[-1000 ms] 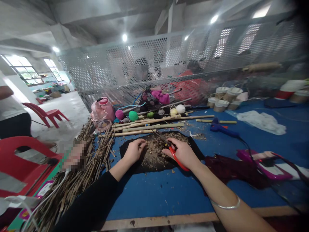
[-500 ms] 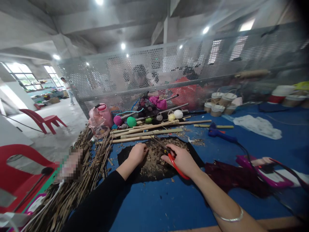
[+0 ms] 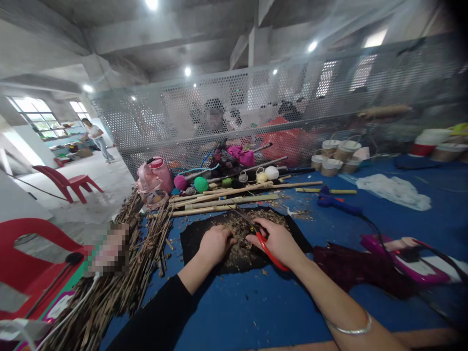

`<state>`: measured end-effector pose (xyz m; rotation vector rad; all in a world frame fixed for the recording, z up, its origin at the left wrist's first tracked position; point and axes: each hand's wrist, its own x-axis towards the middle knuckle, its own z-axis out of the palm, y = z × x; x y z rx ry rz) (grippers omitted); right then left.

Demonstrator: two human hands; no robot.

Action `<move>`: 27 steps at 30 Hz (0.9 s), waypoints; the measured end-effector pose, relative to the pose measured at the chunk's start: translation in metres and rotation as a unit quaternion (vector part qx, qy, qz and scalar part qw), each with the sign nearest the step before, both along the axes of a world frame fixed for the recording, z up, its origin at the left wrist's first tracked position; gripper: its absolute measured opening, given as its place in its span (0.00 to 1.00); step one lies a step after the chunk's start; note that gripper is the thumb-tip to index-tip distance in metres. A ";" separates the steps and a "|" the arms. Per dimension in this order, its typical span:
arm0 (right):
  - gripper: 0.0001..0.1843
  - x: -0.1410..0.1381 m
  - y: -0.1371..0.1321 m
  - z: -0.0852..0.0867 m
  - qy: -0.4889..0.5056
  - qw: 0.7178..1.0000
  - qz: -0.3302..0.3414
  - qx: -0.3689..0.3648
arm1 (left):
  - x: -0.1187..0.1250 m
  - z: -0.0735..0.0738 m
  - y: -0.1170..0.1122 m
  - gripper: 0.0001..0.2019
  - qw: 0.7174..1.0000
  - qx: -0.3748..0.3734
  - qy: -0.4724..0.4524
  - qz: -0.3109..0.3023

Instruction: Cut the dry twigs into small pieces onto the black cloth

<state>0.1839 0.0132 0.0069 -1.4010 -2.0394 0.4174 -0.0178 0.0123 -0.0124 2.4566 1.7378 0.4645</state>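
A black cloth lies on the blue table, with a heap of dry brown plant bits on it. My left hand rests at the left side of the heap, its fingers curled down into the bits; whatever they hold is hidden. In my right hand is a pair of scissors with red handles. The blades point up and left over the heap, towards the bamboo sticks. My right fingers are wrapped round the handles.
Dry stalks are piled along the left edge. Bamboo sticks, yarn balls and a pink jug stand behind the cloth. To the right are a blue glue gun, dark red cloth and small pots. A person is far left.
My left hand has moved right and lower, further onto the heap. The right hand keeps the scissors in nearly the same place. The distant person has come further into view, leaning over.
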 end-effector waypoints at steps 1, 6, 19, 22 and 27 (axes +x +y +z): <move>0.21 0.000 0.000 0.000 -0.003 1.000 0.002 0.000 | 0.000 -0.002 0.001 0.10 1.000 0.007 -0.001 0.006; 0.21 -0.001 -0.001 0.001 -0.014 1.000 0.006 0.005 | -0.011 -0.002 0.004 0.18 0.986 0.053 -0.142 0.073; 0.21 -0.005 -0.005 0.005 -0.011 1.000 0.010 0.008 | -0.017 0.004 0.010 0.23 0.864 -0.072 -0.477 0.145; 0.21 -0.004 -0.005 0.005 -0.014 1.000 0.010 0.008 | -0.016 0.006 0.010 0.19 0.750 -0.162 -0.623 0.153; 0.22 -0.004 -0.005 0.004 -0.022 1.000 0.010 0.003 | -0.017 0.011 0.007 0.20 0.627 -0.234 -0.729 0.144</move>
